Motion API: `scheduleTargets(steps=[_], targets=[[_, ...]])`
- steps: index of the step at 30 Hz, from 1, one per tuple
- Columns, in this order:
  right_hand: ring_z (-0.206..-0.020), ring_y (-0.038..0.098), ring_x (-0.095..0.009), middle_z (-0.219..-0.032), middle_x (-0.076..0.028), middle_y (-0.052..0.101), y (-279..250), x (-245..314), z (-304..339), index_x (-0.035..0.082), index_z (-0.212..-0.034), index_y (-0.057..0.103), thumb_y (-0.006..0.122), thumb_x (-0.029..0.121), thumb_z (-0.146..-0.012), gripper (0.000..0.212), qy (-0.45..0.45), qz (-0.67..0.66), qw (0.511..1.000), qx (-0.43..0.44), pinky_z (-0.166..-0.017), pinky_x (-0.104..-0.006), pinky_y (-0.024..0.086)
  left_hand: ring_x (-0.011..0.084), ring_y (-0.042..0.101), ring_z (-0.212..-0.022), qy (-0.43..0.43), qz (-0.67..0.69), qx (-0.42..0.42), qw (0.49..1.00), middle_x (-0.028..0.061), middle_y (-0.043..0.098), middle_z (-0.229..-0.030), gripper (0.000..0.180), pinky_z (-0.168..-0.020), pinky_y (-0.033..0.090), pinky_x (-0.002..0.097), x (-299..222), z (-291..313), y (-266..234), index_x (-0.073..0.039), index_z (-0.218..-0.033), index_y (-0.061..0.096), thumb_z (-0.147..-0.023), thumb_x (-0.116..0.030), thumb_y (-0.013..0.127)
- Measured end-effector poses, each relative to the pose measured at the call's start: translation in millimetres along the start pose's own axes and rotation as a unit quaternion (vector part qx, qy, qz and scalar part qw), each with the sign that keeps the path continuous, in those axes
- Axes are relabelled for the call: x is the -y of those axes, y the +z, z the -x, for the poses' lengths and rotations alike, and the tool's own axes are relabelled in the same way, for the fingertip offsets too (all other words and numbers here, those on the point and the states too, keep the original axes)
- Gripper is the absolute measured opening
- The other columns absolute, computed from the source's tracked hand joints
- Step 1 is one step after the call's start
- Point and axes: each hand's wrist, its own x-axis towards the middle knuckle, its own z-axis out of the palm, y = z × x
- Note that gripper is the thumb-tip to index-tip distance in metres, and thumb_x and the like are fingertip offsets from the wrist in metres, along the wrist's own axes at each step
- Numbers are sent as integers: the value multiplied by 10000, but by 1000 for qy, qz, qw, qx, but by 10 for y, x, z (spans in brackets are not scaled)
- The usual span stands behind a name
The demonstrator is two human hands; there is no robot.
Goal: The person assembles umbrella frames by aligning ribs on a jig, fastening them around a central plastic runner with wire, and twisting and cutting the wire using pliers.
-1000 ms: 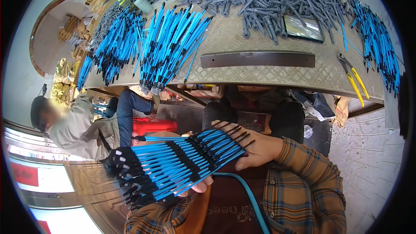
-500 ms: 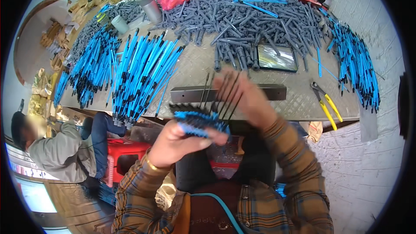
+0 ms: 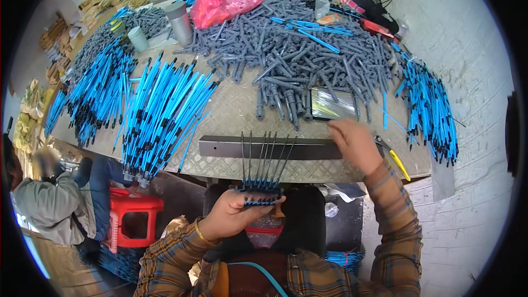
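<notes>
My left hand (image 3: 231,214) is closed around a bundle of thin blue-and-black rods (image 3: 263,184), held beyond the table's near edge. Several slim dark stems stand up from the bundle and fan out slightly. My right hand (image 3: 357,146) is over the right end of a dark metal bar (image 3: 264,147), close to a flat black-framed rectangle (image 3: 333,104) with a shiny face. Its fingers are curled together; what they hold, if anything, is hidden. Beyond it spreads a big heap of grey plastic tubular parts (image 3: 308,55).
Blue rod piles lie at left (image 3: 165,115) and right (image 3: 429,110). Yellow-handled pliers (image 3: 397,162) rest at the right edge. A pink bag (image 3: 225,3) and metal cylinder (image 3: 179,22) stand farther back. Another person (image 3: 49,203) sits left by a red stool (image 3: 135,217).
My right hand has moved right, away from the bundle's stems. My left hand has lowered slightly with the bundle, whose stems now stand upright. The whole view has shifted.
</notes>
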Motion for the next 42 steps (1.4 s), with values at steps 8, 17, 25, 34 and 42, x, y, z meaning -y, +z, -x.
scheduleTargets(steps=[8,17,25,34,42], targets=[[-786,590,-338,-852,-148,590,259,-690,-572,69,-891,590,533,193,-808,160,39,154,987,5,-676,-425,474,122,556,-1023,46,-6,1,999,53,627,-1084,227,-898,414,255,40,-103,-50,-1,-1095,602,-879,-39,541],[-764,576,-334,-827,-131,566,262,-503,-411,77,-815,551,542,195,-808,119,41,157,987,-5,-638,-441,458,179,562,-1047,11,74,-29,997,103,621,-1090,222,-924,418,314,68,60,-22,6,-1070,600,-854,-27,559],[-720,553,-365,-758,-153,567,344,-644,-493,68,-835,536,528,155,-826,89,3,105,989,-103,-617,-435,444,97,563,-962,-49,86,-72,992,27,633,-1008,208,-835,450,252,7,-66,2,-20,-1065,608,-865,-64,574],[-596,558,-232,-716,-113,587,-245,930,-120,51,-927,585,574,82,-830,102,-66,-233,969,-37,-536,-273,421,202,624,-905,1,126,-120,985,126,653,-948,195,-797,505,325,66,-167,-15,0,-1045,590,-861,-59,567],[-638,589,-252,-757,-95,594,-213,1100,231,116,-975,619,591,110,-809,169,-137,-199,964,-109,-552,-317,461,191,624,-835,24,128,-136,982,132,658,-933,189,-774,496,321,65,-108,116,-11,-1034,597,-856,-69,577]])
